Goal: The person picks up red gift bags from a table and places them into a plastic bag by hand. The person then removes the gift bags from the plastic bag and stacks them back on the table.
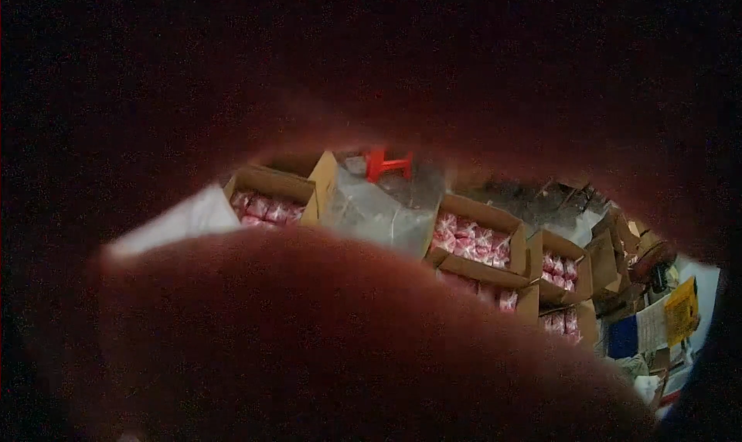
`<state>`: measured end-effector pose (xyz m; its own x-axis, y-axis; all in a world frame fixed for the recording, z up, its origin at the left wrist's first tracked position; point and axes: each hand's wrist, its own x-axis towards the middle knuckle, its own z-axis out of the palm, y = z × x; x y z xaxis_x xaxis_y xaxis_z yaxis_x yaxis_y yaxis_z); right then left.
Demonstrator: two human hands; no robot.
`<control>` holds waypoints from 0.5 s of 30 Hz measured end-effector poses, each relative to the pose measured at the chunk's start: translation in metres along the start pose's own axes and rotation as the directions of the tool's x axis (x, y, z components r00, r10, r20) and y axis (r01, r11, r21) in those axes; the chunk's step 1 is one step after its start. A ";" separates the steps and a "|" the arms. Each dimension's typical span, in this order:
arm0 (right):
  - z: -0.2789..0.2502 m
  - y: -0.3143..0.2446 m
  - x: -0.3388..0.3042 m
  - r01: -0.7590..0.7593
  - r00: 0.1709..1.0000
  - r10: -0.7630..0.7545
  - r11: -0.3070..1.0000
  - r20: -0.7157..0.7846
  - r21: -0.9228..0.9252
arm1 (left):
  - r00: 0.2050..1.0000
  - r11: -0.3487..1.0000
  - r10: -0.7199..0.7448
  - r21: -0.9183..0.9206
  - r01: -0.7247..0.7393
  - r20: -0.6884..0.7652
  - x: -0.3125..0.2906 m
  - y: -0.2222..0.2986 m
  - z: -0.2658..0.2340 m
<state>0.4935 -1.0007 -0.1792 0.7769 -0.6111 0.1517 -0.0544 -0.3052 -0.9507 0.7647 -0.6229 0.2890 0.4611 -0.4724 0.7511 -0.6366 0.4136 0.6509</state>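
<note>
Dark reddish, blurred shapes, probably fingers of a hand [332, 310], lie right against the lens and cover most of the head view. I cannot tell whether this is my left or my right hand, and no fingertips show. Through the gap, an open cardboard box [282, 183] stands at the left, holding pink-and-white items in clear wrapping [267, 208]. Several more open boxes are grouped at the right, among them a larger one [483, 211] with similar wrapped items [471, 239]. What either hand holds is hidden.
A red plastic stool [389, 164] stands at the back on a grey floor. Clear plastic sheeting [379, 214] lies between the boxes. At the far right are a yellow cloth-like piece [681, 310], a blue piece [623, 337] and mixed clutter. A white surface [182, 221] shows at left.
</note>
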 end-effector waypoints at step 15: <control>-0.051 -0.455 0.320 0.026 0.674 -0.724 0.226 0.150 0.974 | 0.978 0.970 0.162 -0.205 -0.133 0.130 0.284 -0.284 0.069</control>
<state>0.7342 -1.0947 0.3154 0.6565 -0.0813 0.7499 0.6189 0.6265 -0.4739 1.0339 -0.9281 0.3103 0.2674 -0.4964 0.8259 -0.5520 0.6236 0.5535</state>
